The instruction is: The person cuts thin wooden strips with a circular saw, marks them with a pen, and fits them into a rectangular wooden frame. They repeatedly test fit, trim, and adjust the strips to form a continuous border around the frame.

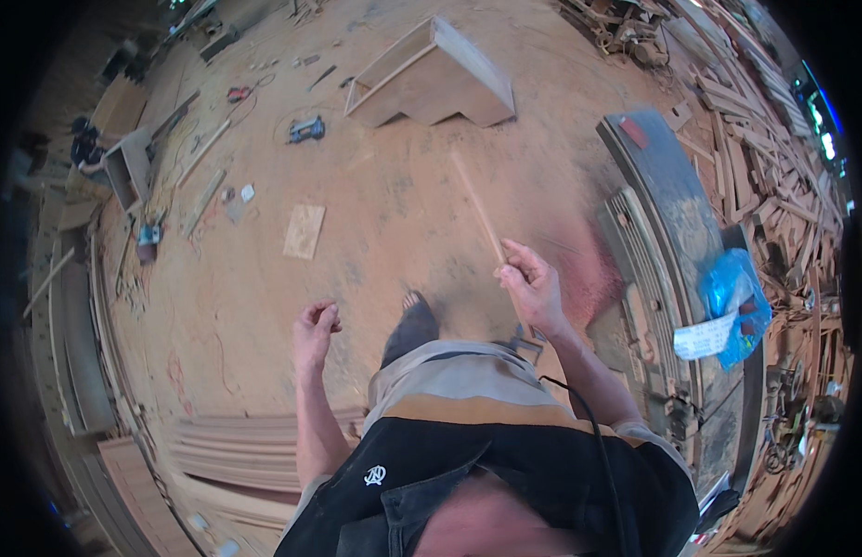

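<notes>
My right hand (531, 286) grips the near end of a thin wooden strip (475, 202) between thumb and fingers. The strip points away from me, angled slightly left, and its far part looks pale and blurred against the floor. Held up on the other side of my body, my left hand (317, 330) has its fingers curled in toward the thumb, and nothing shows in it. A rectangular wooden board (304, 231) lies flat on the floor beyond my left hand. Farther ahead stands an open wooden cabinet frame (433, 78) with a zigzag lower edge.
A long dark workbench (667, 200) runs along my right, with a blue plastic bag (732, 297) on it. Wood scraps (765, 181) pile up behind. Ahead left lies a blue power tool (306, 130). Stacked boards (236, 450) lie at near left; a person (85, 147) is far left.
</notes>
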A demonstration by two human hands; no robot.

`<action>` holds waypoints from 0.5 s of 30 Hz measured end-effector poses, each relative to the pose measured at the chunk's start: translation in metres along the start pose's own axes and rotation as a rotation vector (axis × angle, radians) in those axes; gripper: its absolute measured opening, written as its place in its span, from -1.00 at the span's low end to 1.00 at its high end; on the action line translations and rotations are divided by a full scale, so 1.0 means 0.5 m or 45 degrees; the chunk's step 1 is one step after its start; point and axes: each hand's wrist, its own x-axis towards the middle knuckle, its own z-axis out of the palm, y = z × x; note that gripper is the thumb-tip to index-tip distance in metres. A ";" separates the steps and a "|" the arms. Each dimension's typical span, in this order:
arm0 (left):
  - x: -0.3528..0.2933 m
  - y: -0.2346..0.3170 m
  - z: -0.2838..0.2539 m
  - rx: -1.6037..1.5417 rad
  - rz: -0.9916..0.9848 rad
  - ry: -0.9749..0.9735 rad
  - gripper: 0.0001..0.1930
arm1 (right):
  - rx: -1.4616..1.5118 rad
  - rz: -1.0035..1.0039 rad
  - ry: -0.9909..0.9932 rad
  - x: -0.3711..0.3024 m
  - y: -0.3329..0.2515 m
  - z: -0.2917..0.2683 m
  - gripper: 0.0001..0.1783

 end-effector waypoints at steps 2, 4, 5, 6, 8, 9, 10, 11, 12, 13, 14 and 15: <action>0.172 0.101 0.030 0.127 0.026 -0.081 -0.76 | -0.018 0.038 0.136 0.137 -0.010 0.044 -0.55; 0.335 0.215 0.079 0.193 0.141 -0.244 -0.76 | -0.039 0.052 0.251 0.255 -0.026 0.074 -0.56; 0.407 0.271 0.107 0.232 0.194 -0.323 -0.76 | -0.050 0.027 0.300 0.318 -0.033 0.084 -0.56; 0.476 0.325 0.141 0.283 0.233 -0.377 -0.75 | -0.076 0.037 0.366 0.391 -0.039 0.089 -0.57; 0.605 0.414 0.210 0.385 0.315 -0.464 -0.73 | -0.147 0.013 0.447 0.521 -0.041 0.094 -0.61; 0.669 0.449 0.242 0.384 0.331 -0.523 -0.74 | -0.176 0.019 0.488 0.586 -0.036 0.097 -0.62; 0.728 0.475 0.276 0.375 0.356 -0.577 -0.75 | -0.221 0.064 0.525 0.652 -0.028 0.096 -0.63; 0.788 0.497 0.304 0.340 0.411 -0.644 -0.76 | -0.256 0.096 0.558 0.726 -0.016 0.094 -0.63; 0.847 0.514 0.327 0.415 0.375 -0.672 -0.76 | -0.284 0.105 0.578 0.800 -0.002 0.088 -0.64; 0.914 0.531 0.355 0.457 0.383 -0.706 -0.77 | -0.360 0.055 0.630 0.885 0.013 0.077 -0.63; 0.979 0.542 0.378 0.480 0.412 -0.746 -0.78 | -0.426 -0.007 0.666 0.966 0.032 0.068 -0.62; 1.027 0.546 0.386 0.514 0.345 -0.746 -0.77 | -0.492 -0.053 0.693 1.035 0.052 0.063 -0.62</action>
